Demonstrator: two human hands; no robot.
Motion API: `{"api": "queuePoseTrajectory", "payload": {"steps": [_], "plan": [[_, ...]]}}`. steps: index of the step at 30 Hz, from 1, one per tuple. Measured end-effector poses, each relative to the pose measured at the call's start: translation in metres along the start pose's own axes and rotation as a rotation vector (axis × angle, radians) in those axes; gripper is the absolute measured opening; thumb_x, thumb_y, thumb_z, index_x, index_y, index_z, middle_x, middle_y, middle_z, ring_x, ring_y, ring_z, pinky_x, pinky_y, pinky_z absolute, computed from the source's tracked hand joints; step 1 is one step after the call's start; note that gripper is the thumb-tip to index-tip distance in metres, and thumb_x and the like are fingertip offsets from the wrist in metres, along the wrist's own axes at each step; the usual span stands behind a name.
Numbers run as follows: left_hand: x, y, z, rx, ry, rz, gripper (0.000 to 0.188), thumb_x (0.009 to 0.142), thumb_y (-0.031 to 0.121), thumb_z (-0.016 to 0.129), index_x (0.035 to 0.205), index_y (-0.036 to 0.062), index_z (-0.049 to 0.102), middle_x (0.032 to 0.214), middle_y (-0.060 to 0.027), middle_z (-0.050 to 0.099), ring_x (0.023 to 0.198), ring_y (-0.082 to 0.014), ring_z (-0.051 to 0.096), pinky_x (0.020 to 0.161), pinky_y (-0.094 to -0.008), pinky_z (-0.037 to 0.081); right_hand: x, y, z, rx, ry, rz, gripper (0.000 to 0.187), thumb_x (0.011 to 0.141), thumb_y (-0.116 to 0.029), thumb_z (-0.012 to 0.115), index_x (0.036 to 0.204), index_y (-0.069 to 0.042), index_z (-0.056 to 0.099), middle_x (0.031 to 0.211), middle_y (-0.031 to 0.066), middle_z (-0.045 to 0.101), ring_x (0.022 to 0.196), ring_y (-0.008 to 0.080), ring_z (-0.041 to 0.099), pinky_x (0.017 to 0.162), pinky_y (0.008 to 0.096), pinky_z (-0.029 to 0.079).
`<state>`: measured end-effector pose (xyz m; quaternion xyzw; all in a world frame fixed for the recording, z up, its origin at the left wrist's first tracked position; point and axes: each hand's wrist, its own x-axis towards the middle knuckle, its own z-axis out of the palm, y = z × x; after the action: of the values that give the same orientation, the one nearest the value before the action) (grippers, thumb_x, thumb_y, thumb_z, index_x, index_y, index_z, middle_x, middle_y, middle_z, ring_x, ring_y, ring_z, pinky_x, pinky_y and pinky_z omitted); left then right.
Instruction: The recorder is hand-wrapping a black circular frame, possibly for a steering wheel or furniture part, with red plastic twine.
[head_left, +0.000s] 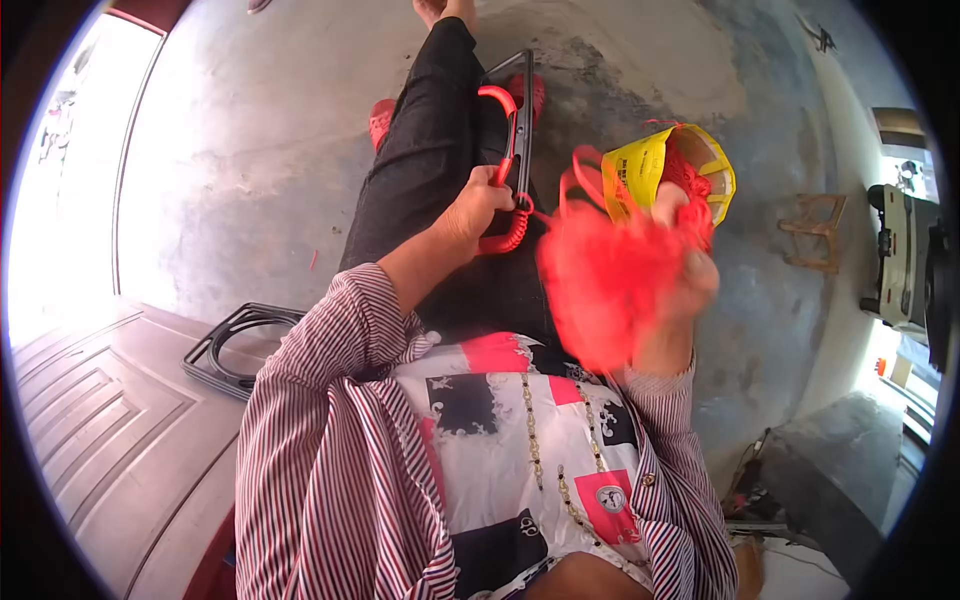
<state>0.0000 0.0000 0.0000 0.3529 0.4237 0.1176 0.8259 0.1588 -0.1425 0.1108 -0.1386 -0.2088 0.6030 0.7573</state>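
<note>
The black frame (pixel 527 110), partly wrapped in red cord (pixel 512 239), lies over the legs (pixel 405 180), pinched in the left hand (pixel 474 212). Right of it, the blurred right hand (pixel 693 285) clutches a red bundle (pixel 600 280) near a yellow container (pixel 637 175). Steady tension should keep the cord snug.

There are two hands, one left hand (pixel 475 208) and one right hand (pixel 695 285). I see two striped sleeves (pixel 325 335), two red shoes (pixel 381 122), one yellow tub (pixel 638 178), one blurry red bunch (pixel 605 285), one stool (pixel 822 230) and at least two black frames (pixel 527 120).
</note>
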Motion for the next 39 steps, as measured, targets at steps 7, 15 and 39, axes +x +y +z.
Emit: {"api": "queuePoseTrajectory", "payload": {"steps": [7, 15, 39], "plan": [[-0.019, 0.006, 0.028, 0.023, 0.113, -0.006, 0.061, 0.070, 0.002, 0.051, 0.131, 0.0049, 0.044, 0.109, -0.0062, 0.048, 0.108, -0.0208, 0.044, 0.101, -0.0331, 0.033, -0.054, 0.003, 0.084, -0.279, 0.225, 0.372, 0.062, 0.064, -0.017, 0.083, 0.110, -0.006, 0.042, 0.078, 0.0049, 0.057, 0.073, 0.0192, 0.057, 0.072, 0.0371, 0.045], [-0.058, 0.020, 0.045, 0.897, 0.070, 0.892, 0.066, 0.069, 0.000, 0.056, 0.134, 0.0085, 0.044, 0.110, -0.0094, 0.061, 0.113, -0.0291, 0.047, 0.105, -0.0413, 0.030, -0.009, -0.072, 0.090, -0.541, -0.444, -0.211, 0.040, 0.076, -0.018, 0.079, 0.094, -0.016, 0.043, 0.073, -0.0029, 0.049, 0.060, 0.0124, 0.042, 0.060, 0.0321, 0.035], [-0.069, 0.064, 0.040, -0.240, 0.080, 0.085, 0.023, 0.086, 0.015, 0.065, 0.069, 0.0122, 0.049, 0.057, 0.0059, 0.040, 0.042, -0.0033, 0.027, 0.039, -0.0227, 0.021, 0.034, 0.044, -0.026, -1.748, -0.030, -0.290, 0.028, 0.080, -0.014, 0.075, 0.101, -0.001, 0.063, 0.093, 0.0105, 0.067, 0.086, 0.0183, 0.065, 0.078, 0.0305, 0.051]]}}
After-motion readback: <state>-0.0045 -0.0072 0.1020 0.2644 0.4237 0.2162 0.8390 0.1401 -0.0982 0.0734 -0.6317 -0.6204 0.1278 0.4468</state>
